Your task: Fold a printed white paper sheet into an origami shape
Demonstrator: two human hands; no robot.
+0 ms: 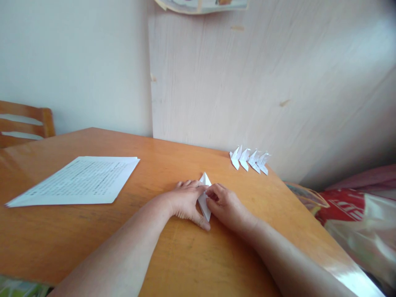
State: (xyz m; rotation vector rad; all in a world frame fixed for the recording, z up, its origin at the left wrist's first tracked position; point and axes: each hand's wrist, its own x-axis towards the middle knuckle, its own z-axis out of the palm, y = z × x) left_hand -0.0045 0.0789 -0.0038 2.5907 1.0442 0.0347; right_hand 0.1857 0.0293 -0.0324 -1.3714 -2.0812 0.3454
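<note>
On the wooden table (185,264), a white sheet folded into a narrow diamond, a piece of folded paper (204,206), lies between my two hands. My left hand (187,201) rests over its left side with the fingers stretched forward and the thumb apart, near the lower tip. From the right, my right hand (228,208) has its fingertips pinched together at the paper's middle edge. The fingers of both hands hide the centre of the paper; its upper and lower points show.
Several white folded-paper figures (244,159) stand in a row by the wall at the back right. To the left lies a stack of printed sheets (83,181). A wooden chair (46,121) is beyond the far left edge. Red and pale bags (346,206) lie past the right edge.
</note>
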